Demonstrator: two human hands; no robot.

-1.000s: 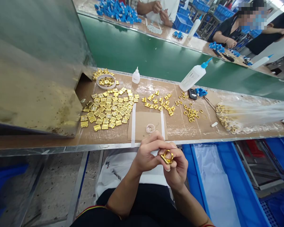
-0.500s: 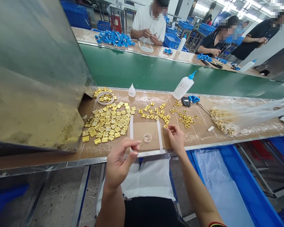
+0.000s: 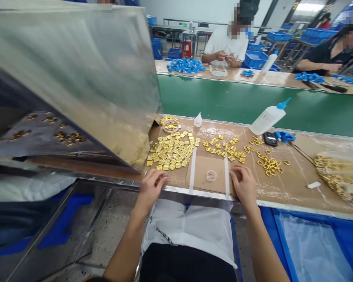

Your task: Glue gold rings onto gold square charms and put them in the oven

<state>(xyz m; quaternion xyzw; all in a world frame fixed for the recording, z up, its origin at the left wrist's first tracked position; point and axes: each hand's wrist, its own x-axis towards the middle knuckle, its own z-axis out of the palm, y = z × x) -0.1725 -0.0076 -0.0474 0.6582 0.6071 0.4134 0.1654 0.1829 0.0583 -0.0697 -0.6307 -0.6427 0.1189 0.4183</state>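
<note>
My left hand (image 3: 151,188) rests on the near table edge, fingers loosely bent, just below a spread of gold square pieces (image 3: 170,150). Palm down, my right hand (image 3: 244,184) lies beside the right tape strip of a cardboard pad (image 3: 204,183). A small clear ring (image 3: 211,175) sits on the pad between both hands. Neither hand visibly holds anything. Smaller gold pieces (image 3: 223,149) and gold rings (image 3: 269,164) lie beyond my right hand.
A large metal hood (image 3: 76,78) fills the left. A squeeze bottle (image 3: 267,115), a small glue bottle (image 3: 198,120), a tape roll (image 3: 170,126), a black device (image 3: 270,138) and a bag of gold rings (image 3: 338,176) stand on the table. Behind runs a green belt (image 3: 253,102); other people work across it.
A second ago both hands held a gold piece over my lap. The right hand reached to the table; now both hands rest on the table edge. The view has turned left.
</note>
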